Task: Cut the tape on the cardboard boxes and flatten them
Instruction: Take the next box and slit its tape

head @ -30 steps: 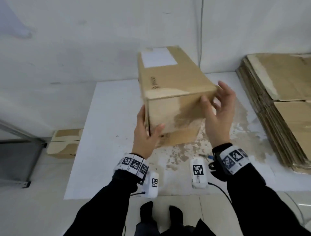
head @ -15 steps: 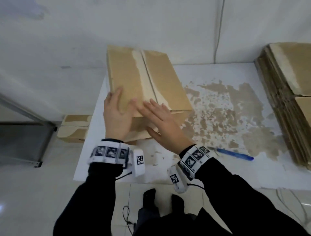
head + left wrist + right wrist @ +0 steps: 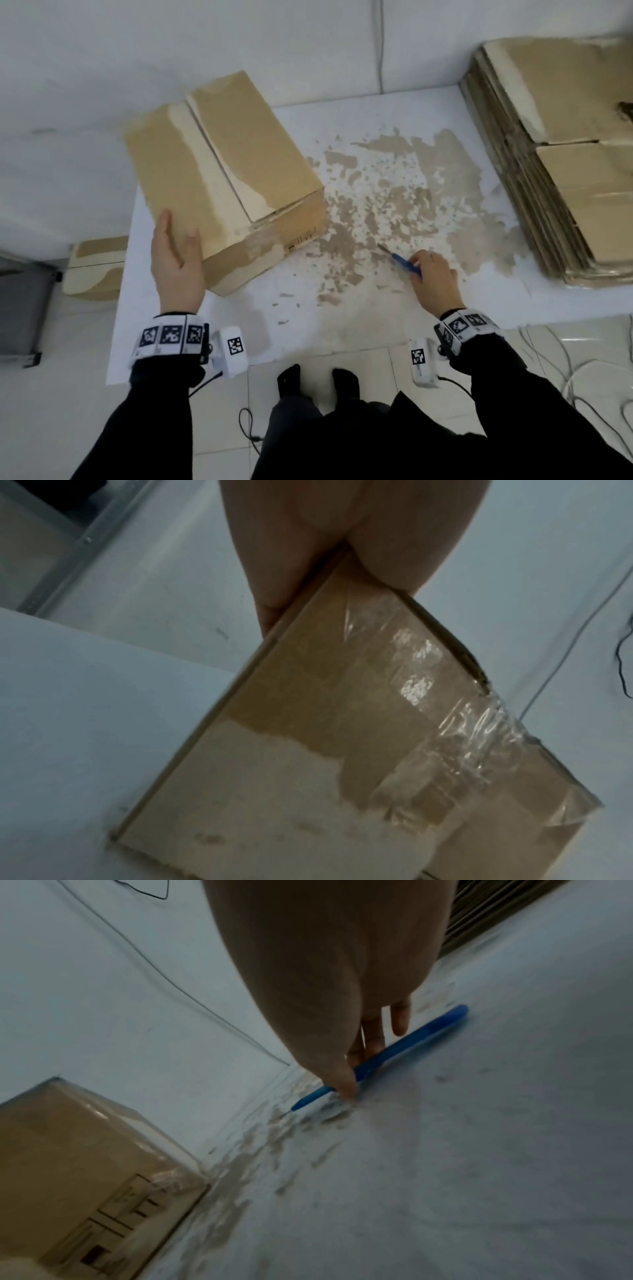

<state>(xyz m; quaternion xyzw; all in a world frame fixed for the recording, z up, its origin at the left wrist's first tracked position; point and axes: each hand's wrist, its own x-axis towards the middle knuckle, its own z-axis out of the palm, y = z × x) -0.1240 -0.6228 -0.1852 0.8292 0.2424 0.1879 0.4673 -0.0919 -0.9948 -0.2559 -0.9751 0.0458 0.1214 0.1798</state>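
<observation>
A closed brown cardboard box (image 3: 233, 164) lies on the left part of the white table (image 3: 308, 329), with a pale torn strip along its top seam. Clear tape (image 3: 462, 723) crosses its near end. My left hand (image 3: 176, 253) grips the box's near left corner, thumb on top and fingers down the side. To the right, my right hand (image 3: 428, 270) pinches a blue cutter (image 3: 404, 263) that lies flat on the table, its thin blade pointing at the box. In the right wrist view the thumb and fingertips close on the cutter (image 3: 428, 1031).
A tall stack of flattened cardboard (image 3: 565, 154) fills the table's right end. The table top is scuffed brown in the middle. A small box (image 3: 96, 267) sits on the floor at the left beside a grey metal frame (image 3: 20, 301). Cables (image 3: 582, 377) lie on the floor at the right.
The box went from held up in both hands to lying on the table at the left. My right hand left it and moved right onto the blue cutter.
</observation>
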